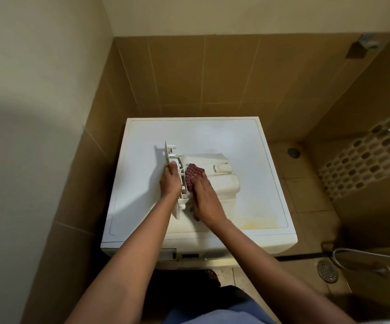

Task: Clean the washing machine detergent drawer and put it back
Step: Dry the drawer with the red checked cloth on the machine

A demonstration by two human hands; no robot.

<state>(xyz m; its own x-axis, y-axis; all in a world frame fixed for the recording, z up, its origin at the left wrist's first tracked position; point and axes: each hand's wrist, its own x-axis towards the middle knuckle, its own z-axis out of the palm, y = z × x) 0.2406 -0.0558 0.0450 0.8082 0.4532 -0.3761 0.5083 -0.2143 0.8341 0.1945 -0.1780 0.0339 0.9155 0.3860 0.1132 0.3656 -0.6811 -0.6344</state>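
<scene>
The off-white detergent drawer [215, 174] lies on top of the white washing machine [247, 141], its front panel standing upright at the left. My left hand [171, 181] grips that front panel from the left side. My right hand [204, 197] presses a red checked cloth [192, 174] flat against the drawer just behind the panel, fingers straight. Part of the cloth is hidden under my fingers.
The machine stands in a corner between tan tiled walls. Its empty drawer slot [168, 253] shows on the front at the lower left. A floor drain [327, 270] and a hose [362, 253] lie on the tiled floor at the right.
</scene>
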